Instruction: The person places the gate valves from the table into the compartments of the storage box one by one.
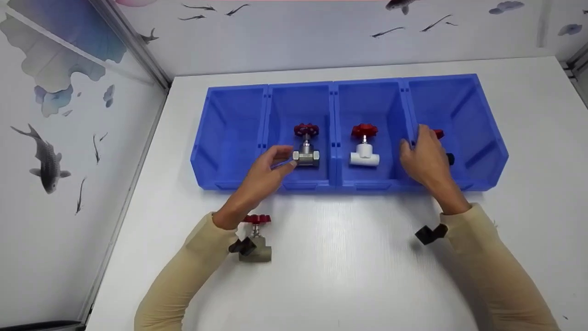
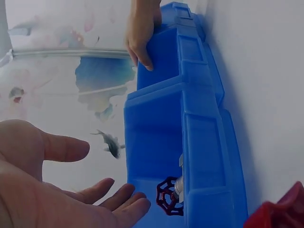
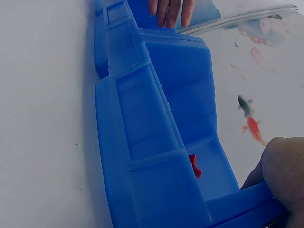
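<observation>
My left hand (image 1: 266,172) reaches over the second compartment with relaxed fingers apart, beside a metal valve (image 1: 306,156) with a dark red handwheel (image 2: 169,195). Its palm and spread fingers hold nothing in the left wrist view. My right hand (image 1: 426,158) grips the divider wall between the third and fourth compartments of the blue bins (image 1: 370,186), thumb on one side. The fourth compartment has a valve (image 1: 451,159) with a black end and red handle, mostly hidden by that hand. A white valve (image 1: 364,155) with a red handwheel stands in the third compartment.
A grey-brown valve (image 1: 256,252) with a red handwheel stands on the white table (image 1: 340,266), partly behind the left sleeve. The leftmost compartment (image 1: 239,119) shows bare blue walls. Printed panels (image 1: 294,41) border the table at the back and left.
</observation>
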Available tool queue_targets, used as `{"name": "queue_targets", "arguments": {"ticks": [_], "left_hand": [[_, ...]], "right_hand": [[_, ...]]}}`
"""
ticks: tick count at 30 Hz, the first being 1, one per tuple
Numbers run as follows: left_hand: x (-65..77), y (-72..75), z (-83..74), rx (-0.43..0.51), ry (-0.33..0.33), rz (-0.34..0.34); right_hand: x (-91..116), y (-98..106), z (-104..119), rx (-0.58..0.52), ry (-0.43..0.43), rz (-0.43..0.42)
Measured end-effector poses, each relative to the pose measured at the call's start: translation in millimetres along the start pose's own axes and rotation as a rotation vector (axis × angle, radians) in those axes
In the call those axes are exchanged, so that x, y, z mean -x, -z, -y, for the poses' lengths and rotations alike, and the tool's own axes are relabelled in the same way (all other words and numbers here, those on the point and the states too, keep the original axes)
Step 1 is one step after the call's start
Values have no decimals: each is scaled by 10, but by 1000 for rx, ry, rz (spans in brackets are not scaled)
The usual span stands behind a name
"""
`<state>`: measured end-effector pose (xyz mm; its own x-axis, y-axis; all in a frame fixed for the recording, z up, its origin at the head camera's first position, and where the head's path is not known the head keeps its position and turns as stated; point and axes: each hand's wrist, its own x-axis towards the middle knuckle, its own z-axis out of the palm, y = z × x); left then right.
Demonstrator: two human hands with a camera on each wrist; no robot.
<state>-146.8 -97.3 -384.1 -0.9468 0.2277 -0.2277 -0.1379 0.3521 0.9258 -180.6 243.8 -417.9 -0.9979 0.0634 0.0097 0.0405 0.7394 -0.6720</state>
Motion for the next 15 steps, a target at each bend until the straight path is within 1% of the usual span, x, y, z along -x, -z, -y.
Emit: {"name": "queue_targets", "arguments": {"ticks": [3, 8, 11, 15], "left_hand": [[73, 63, 45, 6, -11, 6], [191, 159, 105, 28, -3, 35], [237, 204, 137, 46, 4, 54], [277, 251, 182, 52, 11, 59]], "right_hand": [[-3, -2, 1, -2, 5, 3], [-3, 2, 1, -5, 1, 8], [1, 7, -2, -5, -3, 12], [3, 9, -4, 1, -4, 15]]}}
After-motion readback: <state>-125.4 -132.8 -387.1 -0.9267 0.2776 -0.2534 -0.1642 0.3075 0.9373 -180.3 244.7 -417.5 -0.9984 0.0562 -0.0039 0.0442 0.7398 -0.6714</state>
